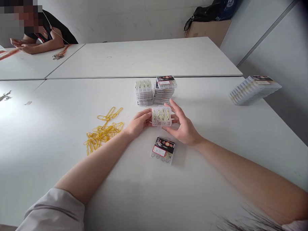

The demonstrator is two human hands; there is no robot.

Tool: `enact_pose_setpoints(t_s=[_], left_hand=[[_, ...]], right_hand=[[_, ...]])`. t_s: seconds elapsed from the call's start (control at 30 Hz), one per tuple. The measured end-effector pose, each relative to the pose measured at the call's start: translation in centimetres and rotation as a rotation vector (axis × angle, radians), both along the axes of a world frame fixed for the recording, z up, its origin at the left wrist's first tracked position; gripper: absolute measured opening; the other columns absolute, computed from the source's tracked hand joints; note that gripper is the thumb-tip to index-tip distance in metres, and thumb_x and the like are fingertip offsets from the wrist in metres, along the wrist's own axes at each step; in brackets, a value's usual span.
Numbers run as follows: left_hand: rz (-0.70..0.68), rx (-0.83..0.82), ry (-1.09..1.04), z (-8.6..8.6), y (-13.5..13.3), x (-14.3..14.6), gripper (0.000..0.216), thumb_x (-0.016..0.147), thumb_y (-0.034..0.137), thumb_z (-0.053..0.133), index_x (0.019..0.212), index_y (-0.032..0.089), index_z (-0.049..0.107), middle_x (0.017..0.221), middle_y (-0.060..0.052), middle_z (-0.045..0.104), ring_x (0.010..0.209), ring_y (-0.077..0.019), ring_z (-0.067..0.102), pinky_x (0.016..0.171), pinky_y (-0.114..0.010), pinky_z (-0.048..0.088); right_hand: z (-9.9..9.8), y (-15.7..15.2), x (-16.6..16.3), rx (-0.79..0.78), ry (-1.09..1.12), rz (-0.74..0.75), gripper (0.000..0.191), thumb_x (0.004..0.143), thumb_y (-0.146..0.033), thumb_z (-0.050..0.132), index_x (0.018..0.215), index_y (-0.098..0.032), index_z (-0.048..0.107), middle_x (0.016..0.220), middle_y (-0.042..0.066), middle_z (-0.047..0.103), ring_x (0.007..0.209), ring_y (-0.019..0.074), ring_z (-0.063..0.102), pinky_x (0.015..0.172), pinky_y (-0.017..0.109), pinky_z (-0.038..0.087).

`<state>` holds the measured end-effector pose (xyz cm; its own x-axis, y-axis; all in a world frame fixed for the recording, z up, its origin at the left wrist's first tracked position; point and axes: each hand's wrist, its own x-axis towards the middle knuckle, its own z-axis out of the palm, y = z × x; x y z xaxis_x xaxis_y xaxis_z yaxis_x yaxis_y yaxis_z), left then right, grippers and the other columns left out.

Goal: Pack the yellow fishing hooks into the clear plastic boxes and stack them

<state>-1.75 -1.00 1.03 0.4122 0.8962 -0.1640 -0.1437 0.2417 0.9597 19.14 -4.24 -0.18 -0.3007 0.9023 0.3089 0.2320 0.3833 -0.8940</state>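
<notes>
Both my hands hold a small clear plastic box (161, 116) with yellowish pieces inside, just above the white table (220, 133). My left hand (138, 123) grips its left end with curled fingers. My right hand (181, 124) cups its right side, thumb below and fingers behind. A flat packet with a black and red label (163, 150) lies on the table just in front of my hands. Two stacks of the same clear boxes stand right behind: the left stack (143, 92) shows yellow contents, the right stack (165, 89) has a labelled packet on top.
A heap of yellow rubber bands (104, 130) lies left of my hands. Another tilted stack of boxes (254, 89) sits at the table's right edge. At the far left another person (40, 32) leans on an adjoining table with orange lanyards (2, 56). A cardboard box (209, 31) stands by the wall.
</notes>
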Motion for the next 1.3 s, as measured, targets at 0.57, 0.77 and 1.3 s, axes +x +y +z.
enact_pose_setpoints(t_s=[0.57,0.77,1.3], left_hand=[[-0.009,0.009,-0.045,-0.26,0.19,0.02,0.049,0.081,0.052,0.073,0.112,0.014,0.071,0.103,-0.010,0.074,0.094,-0.0214,0.068,0.082,-0.032,0.053],[-0.007,0.010,-0.042,-0.30,0.20,-0.02,0.046,0.081,0.050,0.074,0.108,0.014,0.071,0.104,-0.010,0.074,0.096,-0.0218,0.068,0.084,-0.032,0.053],[-0.006,0.022,-0.025,-0.46,0.27,-0.11,0.044,0.081,0.051,0.073,0.106,0.015,0.071,0.093,-0.006,0.070,0.088,-0.0169,0.064,0.081,-0.029,0.051]], right_hand=[[0.45,0.02,0.19,-0.219,0.007,-0.007,0.085,0.082,-0.038,0.075,0.154,-0.027,0.031,0.092,0.004,0.077,0.083,0.0227,0.070,0.087,0.046,0.057],[0.75,-0.11,0.15,-0.210,-0.001,-0.006,0.083,0.082,-0.038,0.075,0.153,-0.028,0.033,0.086,0.002,0.075,0.079,0.0223,0.069,0.087,0.047,0.056],[0.35,-0.09,0.13,-0.183,0.016,0.026,0.080,0.086,-0.036,0.071,0.153,-0.029,0.029,0.094,0.004,0.075,0.083,0.0218,0.069,0.087,0.045,0.057]])
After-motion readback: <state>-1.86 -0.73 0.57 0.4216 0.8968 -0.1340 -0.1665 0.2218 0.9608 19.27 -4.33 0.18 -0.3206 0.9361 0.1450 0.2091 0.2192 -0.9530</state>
